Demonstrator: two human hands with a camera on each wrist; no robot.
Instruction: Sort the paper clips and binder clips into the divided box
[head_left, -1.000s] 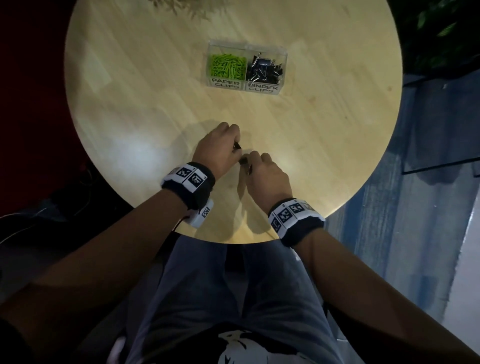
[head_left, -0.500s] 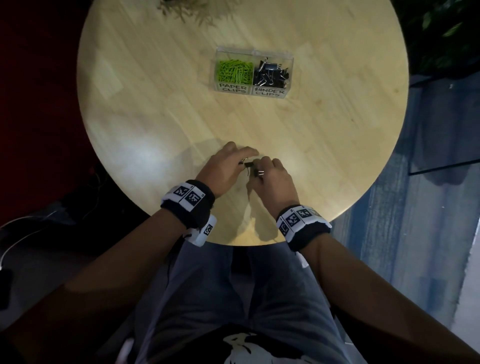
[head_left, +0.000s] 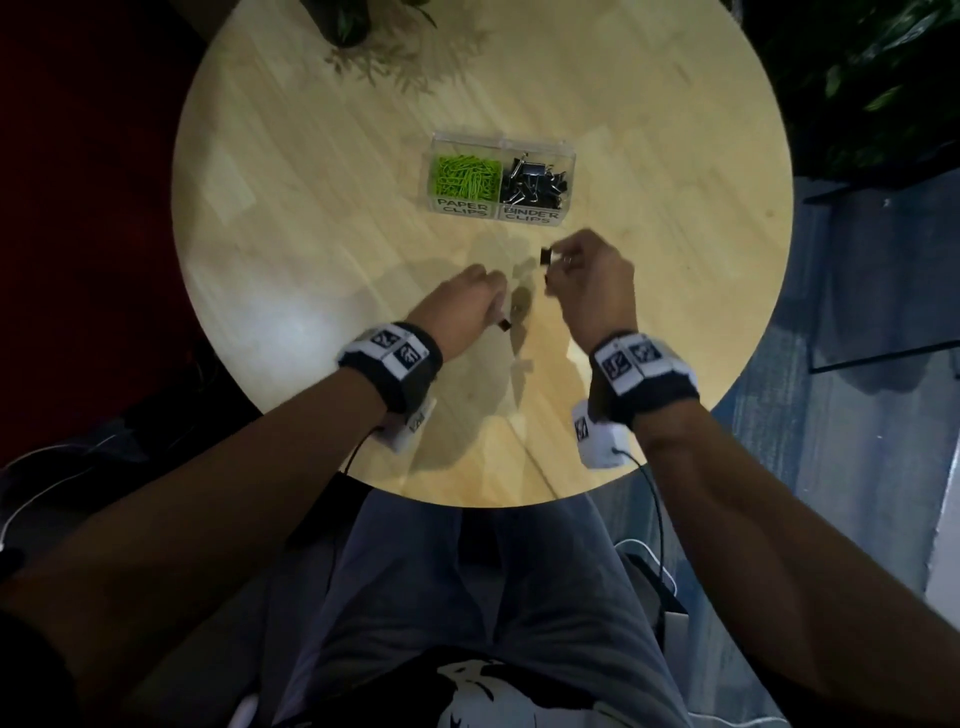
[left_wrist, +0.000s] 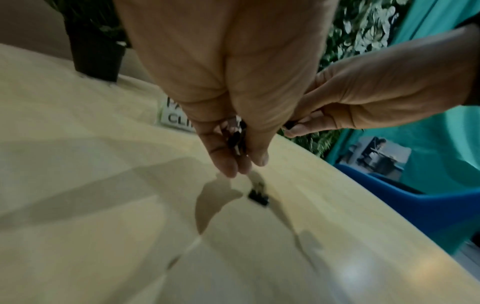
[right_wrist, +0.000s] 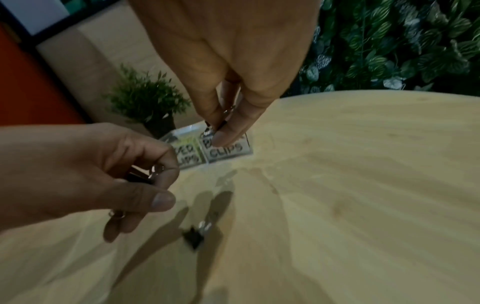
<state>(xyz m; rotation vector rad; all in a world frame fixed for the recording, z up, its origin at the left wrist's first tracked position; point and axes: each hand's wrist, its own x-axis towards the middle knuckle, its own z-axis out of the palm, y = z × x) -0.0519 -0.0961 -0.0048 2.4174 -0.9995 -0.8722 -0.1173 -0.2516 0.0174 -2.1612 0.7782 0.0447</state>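
Observation:
A clear divided box (head_left: 566, 150) stands on the round wooden table (head_left: 311, 208), with green paper clips (head_left: 467, 176) in its left compartment and black binder clips (head_left: 537, 183) in its right. Just short of the box, my right hand (head_left: 558, 265) pinches a black binder clip (head_left: 546, 255), also seen in the right wrist view (right_wrist: 215, 125). My left hand (head_left: 488, 296) hovers low over the table with its fingers curled round several binder clips (left_wrist: 235, 139). One more binder clip (head_left: 504, 325) lies on the table by my left thumb (right_wrist: 193, 238).
A small potted plant (head_left: 353, 21) stands at the table's far edge behind the box. A foliage wall (right_wrist: 402, 41) lies to the right, and a blue chair (left_wrist: 415, 205) stands beside the table. My lap is under the table's near edge.
My hands have parted. The right hand has risen and moved toward the box with a binder clip, while the left hand stays low; one clip now lies uncovered on the table.

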